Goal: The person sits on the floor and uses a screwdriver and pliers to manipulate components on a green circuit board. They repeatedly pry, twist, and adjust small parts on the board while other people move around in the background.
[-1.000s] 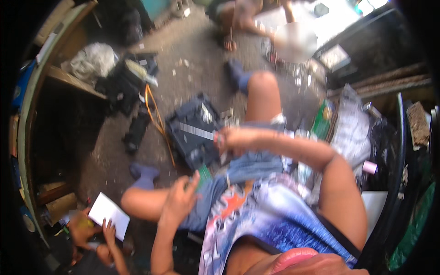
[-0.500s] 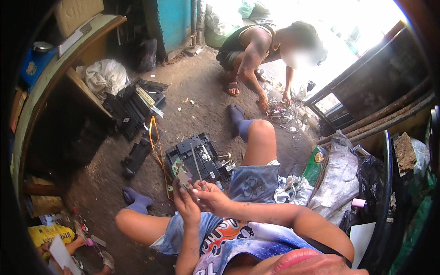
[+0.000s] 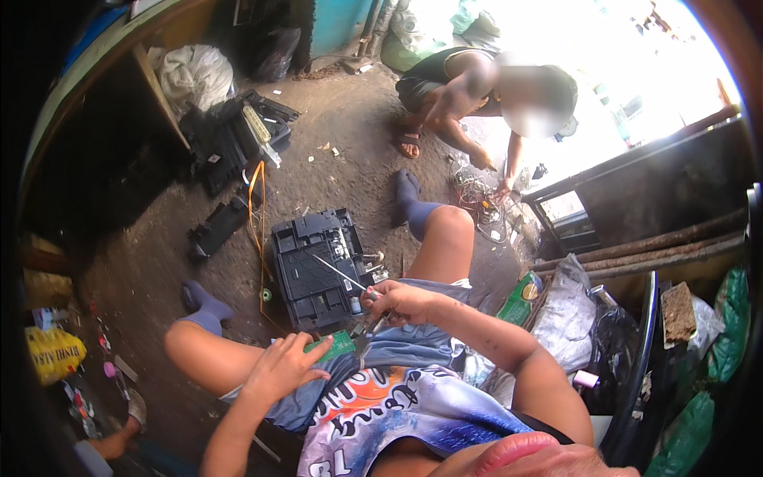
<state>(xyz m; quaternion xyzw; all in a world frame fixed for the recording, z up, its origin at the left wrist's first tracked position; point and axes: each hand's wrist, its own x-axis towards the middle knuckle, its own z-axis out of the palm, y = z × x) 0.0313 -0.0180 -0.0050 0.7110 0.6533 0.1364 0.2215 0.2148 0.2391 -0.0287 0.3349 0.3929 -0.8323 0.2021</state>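
Note:
My right hand (image 3: 400, 304) is closed round the handle of a screwdriver (image 3: 340, 273). Its long thin shaft points away from me, above a black plastic machine part (image 3: 306, 278) lying on the ground. Close to my lap, my left hand (image 3: 290, 367) grips a green circuit board (image 3: 337, 345) by its edge, the thumb hidden. Below the right hand's fingers is a small greyish piece (image 3: 377, 324), too unclear to name. The board is low over my shorts, just left of that piece.
Ahead on the right, a crouching person (image 3: 457, 91) reaches into tangled wires (image 3: 477, 195). Black plastic parts (image 3: 218, 226) and an orange cable (image 3: 254, 199) lie to the left. Sacks and bags (image 3: 564, 314) crowd my right side. A yellow bag (image 3: 54, 354) is at the far left.
My hands have come apart and dropped toward my lap, the circuit board going with the left hand. The screwdriver now tilts over the black part. The crouching person's hands have shifted at the wires.

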